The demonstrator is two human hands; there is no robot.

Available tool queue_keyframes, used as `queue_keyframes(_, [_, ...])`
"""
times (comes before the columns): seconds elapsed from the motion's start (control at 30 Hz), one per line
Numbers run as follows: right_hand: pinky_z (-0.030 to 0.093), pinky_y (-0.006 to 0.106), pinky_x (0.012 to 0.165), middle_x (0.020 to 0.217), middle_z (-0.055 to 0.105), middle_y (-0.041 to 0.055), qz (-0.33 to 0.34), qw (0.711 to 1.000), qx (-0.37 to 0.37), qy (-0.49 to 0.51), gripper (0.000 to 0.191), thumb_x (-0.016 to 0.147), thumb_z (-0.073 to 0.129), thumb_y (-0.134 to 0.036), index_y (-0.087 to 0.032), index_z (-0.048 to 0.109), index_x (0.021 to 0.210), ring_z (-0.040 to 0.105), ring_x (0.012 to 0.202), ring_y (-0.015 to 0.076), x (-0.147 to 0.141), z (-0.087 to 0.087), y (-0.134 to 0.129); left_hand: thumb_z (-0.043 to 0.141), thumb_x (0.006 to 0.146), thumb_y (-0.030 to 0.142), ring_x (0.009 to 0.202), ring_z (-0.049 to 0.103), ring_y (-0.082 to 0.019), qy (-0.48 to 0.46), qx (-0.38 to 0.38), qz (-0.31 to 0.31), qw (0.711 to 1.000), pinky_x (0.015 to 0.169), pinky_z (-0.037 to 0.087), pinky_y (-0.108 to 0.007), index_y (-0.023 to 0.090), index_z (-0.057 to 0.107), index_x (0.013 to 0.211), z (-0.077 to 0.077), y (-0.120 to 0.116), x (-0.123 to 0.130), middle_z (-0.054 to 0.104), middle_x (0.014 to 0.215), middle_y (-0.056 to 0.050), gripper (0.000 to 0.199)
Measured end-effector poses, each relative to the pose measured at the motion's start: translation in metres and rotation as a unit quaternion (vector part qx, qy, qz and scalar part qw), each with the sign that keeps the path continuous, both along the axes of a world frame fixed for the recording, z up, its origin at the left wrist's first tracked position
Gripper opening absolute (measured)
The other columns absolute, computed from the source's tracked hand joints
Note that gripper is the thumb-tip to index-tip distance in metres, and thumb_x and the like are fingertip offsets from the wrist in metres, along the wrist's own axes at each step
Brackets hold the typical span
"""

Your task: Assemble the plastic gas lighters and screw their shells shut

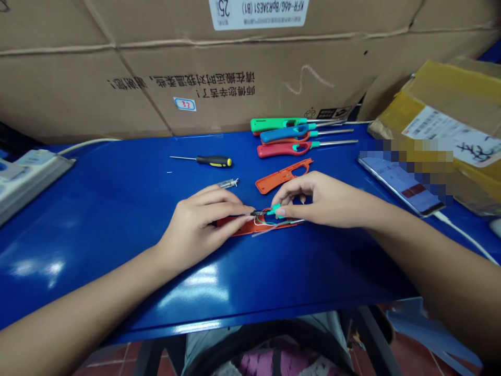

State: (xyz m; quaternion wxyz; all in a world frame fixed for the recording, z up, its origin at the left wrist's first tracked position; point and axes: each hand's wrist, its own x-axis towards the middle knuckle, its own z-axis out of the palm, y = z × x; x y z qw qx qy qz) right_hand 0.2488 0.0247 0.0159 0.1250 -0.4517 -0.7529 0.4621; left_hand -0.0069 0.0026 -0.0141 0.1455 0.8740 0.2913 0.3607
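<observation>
On the blue table an orange lighter half-shell (245, 226) lies open, with thin wires and a clear tube across it. My left hand (207, 216) pinches a small black part (258, 213) above the shell. Between the thumb and fingers of my right hand (303, 201) is a green trigger piece (276, 210), close beside the black part. Another orange half-shell (274, 181) rests just behind my right hand. A small clear and metal piece (228, 183) lies behind my left hand.
Several assembled lighters (284, 150) lie at the back, and a screwdriver (214, 161) at back left. A power strip (33, 175) is at far left. On the right are a phone (403, 183) with a cable and a taped parcel (442, 109). A large carton (219, 62) stands behind.
</observation>
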Motion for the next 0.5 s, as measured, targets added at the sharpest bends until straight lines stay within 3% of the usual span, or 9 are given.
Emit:
queue_keyframes(0.23, [0.052, 0.030, 0.081, 0.093, 0.077, 0.0026, 0.034, 0.998, -0.035, 0.036, 0.017, 0.082, 0.073, -0.031, -0.019, 0.076, 0.094, 0.068, 0.085, 0.0159, -0.0012, -0.0023, -0.0001, 0.077, 0.084, 0.010, 0.082, 0.070, -0.014, -0.014, 0.027, -0.027, 0.999, 0.080, 0.054, -0.030, 0.013, 0.076, 0.097, -0.0015, -0.0011, -0.0006, 0.077, 0.091, -0.007, 0.013])
queue_keyframes(0.5, [0.050, 0.027, 0.074, 0.088, 0.076, 0.0016, 0.029, 0.997, -0.030, 0.066, 0.018, 0.082, 0.073, -0.030, -0.017, 0.078, 0.094, 0.065, 0.079, 0.0127, -0.0073, -0.0009, -0.0051, 0.078, 0.084, 0.010, 0.080, 0.072, -0.014, -0.032, 0.027, -0.035, 0.999, 0.081, 0.054, -0.029, 0.015, 0.077, 0.095, -0.0013, -0.0027, 0.0035, 0.079, 0.089, -0.005, 0.013])
